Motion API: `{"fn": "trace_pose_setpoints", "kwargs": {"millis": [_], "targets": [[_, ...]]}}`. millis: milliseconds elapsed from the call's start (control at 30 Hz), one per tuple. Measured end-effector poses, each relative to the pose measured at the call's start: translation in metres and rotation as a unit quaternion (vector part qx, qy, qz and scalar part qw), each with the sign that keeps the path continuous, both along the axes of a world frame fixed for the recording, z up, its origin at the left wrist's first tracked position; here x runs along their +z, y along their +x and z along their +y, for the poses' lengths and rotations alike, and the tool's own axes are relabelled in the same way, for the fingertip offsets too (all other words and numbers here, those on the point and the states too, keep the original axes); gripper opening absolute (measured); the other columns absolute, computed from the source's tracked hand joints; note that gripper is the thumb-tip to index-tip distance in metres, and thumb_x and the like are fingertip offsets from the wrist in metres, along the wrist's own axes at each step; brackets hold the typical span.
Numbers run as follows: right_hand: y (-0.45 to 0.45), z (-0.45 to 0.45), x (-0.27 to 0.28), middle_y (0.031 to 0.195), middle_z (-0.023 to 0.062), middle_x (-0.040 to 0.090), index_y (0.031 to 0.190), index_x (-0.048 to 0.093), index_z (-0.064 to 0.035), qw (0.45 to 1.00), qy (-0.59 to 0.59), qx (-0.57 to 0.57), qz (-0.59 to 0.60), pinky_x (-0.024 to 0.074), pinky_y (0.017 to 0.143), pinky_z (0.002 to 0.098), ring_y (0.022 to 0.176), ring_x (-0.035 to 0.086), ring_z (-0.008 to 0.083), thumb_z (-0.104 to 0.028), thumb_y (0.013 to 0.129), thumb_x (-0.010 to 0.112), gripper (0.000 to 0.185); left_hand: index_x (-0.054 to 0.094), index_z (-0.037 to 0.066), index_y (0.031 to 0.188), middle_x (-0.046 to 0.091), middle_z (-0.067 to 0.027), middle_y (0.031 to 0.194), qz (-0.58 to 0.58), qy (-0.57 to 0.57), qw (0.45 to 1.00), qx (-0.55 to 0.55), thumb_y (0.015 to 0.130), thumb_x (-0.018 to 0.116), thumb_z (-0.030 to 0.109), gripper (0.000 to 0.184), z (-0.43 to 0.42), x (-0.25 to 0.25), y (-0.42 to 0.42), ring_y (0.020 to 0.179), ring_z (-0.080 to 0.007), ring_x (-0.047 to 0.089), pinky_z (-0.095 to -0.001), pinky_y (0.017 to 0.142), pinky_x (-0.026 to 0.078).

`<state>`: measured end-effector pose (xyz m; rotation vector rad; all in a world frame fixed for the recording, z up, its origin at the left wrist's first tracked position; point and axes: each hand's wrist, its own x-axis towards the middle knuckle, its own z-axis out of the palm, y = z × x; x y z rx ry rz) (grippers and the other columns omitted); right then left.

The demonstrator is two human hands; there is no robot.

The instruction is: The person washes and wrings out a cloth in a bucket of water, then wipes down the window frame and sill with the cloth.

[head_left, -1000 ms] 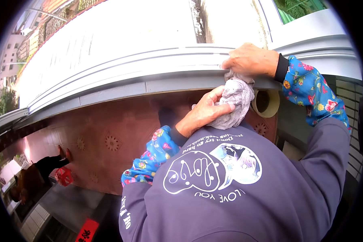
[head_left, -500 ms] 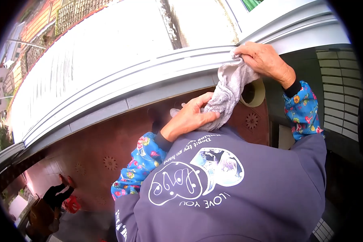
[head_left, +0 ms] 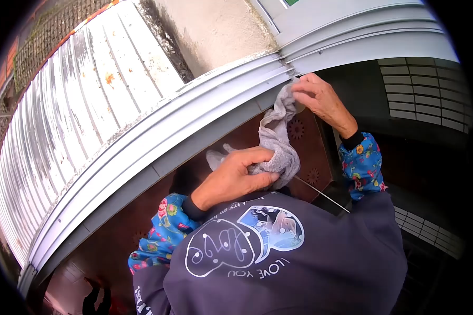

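Note:
A grey terry cloth hangs twisted between my two hands, in front of my chest. My left hand is closed around its bunched lower part, with the thumb and fingers pressed into the fabric. Higher up and to the right, my right hand pinches the upper end of the cloth. That end is against the white metal window frame, near the joint where two frame sections meet. Whether the fingertips of my right hand touch the frame, I cannot tell.
A thin rod slants beside my body at the right. Below the frame runs a grey ledge above a reddish tiled floor. Outside lies a corrugated metal roof. Another person's legs show at the lower left.
The view has shifted, showing more of the roof outside. Both hands keep hold of the cloth, and the right hand's fingers have shifted at its upper end. The round container has left sight; the thin rod now shows.

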<state>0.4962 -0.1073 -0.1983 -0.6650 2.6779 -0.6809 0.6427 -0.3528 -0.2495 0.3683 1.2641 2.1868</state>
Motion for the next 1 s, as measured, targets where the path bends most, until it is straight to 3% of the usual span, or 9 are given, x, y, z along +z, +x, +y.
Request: {"fn": "trace_pose_setpoints", "kwargs": {"millis": [133, 233, 367, 467, 533, 633, 700, 900, 1000], "targets": [[-0.022, -0.026, -0.015, 0.069, 0.0071, 0.051, 0.083, 0.064, 0.0006, 0.989, 0.094, -0.035, 0.111, 0.0425, 0.06, 0.0296, 0.062, 0.051, 0.018, -0.021, 0.085, 0.065, 0.022, 0.063, 0.0, 0.112, 0.064, 0.0002, 0.095, -0.003, 0.0, 1.0, -0.002, 0.087, 0.065, 0.004, 0.026, -0.008, -0.013, 0.001, 0.083, -0.004, 0.054, -0.0218, 0.075, 0.047], [-0.048, -0.031, -0.027, 0.056, 0.0084, 0.046, 0.078, 0.064, -0.0006, 0.973, 0.22, -0.066, -0.035, 0.0424, 0.057, 0.0316, 0.052, 0.048, 0.0196, -0.029, 0.083, 0.067, 0.029, 0.063, -0.001, 0.113, 0.064, -0.0002, 0.096, 0.006, -0.006, 1.0, -0.01, 0.088, 0.064, 0.005, 0.026, -0.019, -0.015, 0.003, 0.086, -0.0047, 0.055, -0.0221, 0.078, 0.047], [-0.049, -0.043, -0.036, 0.055, 0.0077, 0.056, 0.07, 0.067, -0.0007, 0.958, 0.181, -0.18, -0.13, 0.0426, 0.047, 0.0318, 0.045, 0.052, 0.0198, -0.036, 0.073, 0.074, 0.037, 0.061, 0.0, 0.116, 0.064, -0.0007, 0.098, 0.014, -0.012, 1.0, -0.015, 0.088, 0.064, 0.006, 0.028, -0.031, -0.029, 0.009, 0.089, -0.0062, 0.055, -0.0228, 0.081, 0.047], [-0.053, -0.041, -0.035, 0.053, -0.0017, 0.049, 0.071, 0.066, -0.0052, 0.94, 0.16, -0.225, -0.199, 0.0293, 0.035, 0.0258, 0.039, 0.041, 0.01, -0.031, 0.077, 0.074, 0.028, 0.06, 0.0, 0.118, 0.064, -0.001, 0.101, -0.005, 0.016, 1.0, -0.021, 0.088, 0.064, 0.007, 0.031, -0.036, -0.042, 0.011, 0.091, -0.0069, 0.055, -0.0231, 0.083, 0.046], [-0.052, -0.035, -0.043, 0.053, -0.0015, 0.048, 0.073, 0.066, -0.0055, 0.934, 0.155, -0.247, -0.206, 0.0296, 0.035, 0.0262, 0.039, 0.042, 0.01, -0.029, 0.077, 0.074, 0.025, 0.059, -0.001, 0.118, 0.063, -0.0012, 0.104, -0.02, 0.016, 0.999, -0.03, 0.089, 0.065, 0.008, 0.032, -0.036, -0.048, 0.012, 0.093, -0.0073, 0.055, -0.0233, 0.084, 0.046], [-0.046, -0.045, -0.038, 0.05, 0.0015, 0.048, 0.069, 0.062, -0.0028, 0.927, 0.159, -0.283, -0.19, 0.0339, 0.036, 0.0281, 0.038, 0.044, 0.0125, -0.027, 0.074, 0.074, 0.027, 0.059, -0.001, 0.111, 0.066, -0.0121, 0.089, 0.027, 0.034, 0.998, 0.041, 0.082, 0.069, 0.014, 0.034, -0.028, -0.062, 0.016, 0.08, -0.0167, 0.061, -0.0298, 0.075, 0.049], [-0.041, -0.045, -0.039, 0.046, 0.0068, 0.051, 0.056, 0.058, -0.0014, 0.931, 0.155, -0.295, -0.151, 0.0409, 0.037, 0.0312, 0.036, 0.049, 0.0177, -0.029, 0.072, 0.073, 0.035, 0.059, -0.002, 0.111, 0.066, -0.0125, 0.09, 0.028, 0.02, 0.998, 0.062, 0.082, 0.069, 0.016, 0.036, -0.027, -0.066, 0.018, 0.082, -0.0175, 0.062, -0.0303, 0.076, 0.049], [-0.047, -0.039, -0.05, 0.049, 0.01, 0.058, 0.055, 0.061, -0.0007, 0.926, 0.297, -0.217, -0.086, 0.0496, 0.046, 0.0322, 0.042, 0.058, 0.0212, -0.041, 0.072, 0.068, 0.044, 0.06, -0.002, 0.111, 0.067, -0.0142, 0.095, 0.02, 0.023, 0.997, 0.064, 0.081, 0.068, 0.016, 0.037, -0.034, -0.065, 0.015, 0.087, -0.0203, 0.063, -0.0318, 0.079, 0.049], [-0.043, -0.039, -0.052, 0.051, 0.0091, 0.061, 0.059, 0.064, -0.002, 0.907, 0.317, -0.263, -0.086, 0.052, 0.052, 0.0321, 0.045, 0.061, 0.0206, -0.042, 0.075, 0.063, 0.043, 0.059, -0.001, 0.111, 0.067, -0.0137, 0.094, 0.01, 0.049, 0.998, 0.048, 0.08, 0.067, 0.016, 0.036, -0.032, -0.069, 0.013, 0.086, -0.0207, 0.063, -0.0318, 0.079, 0.049]]}}
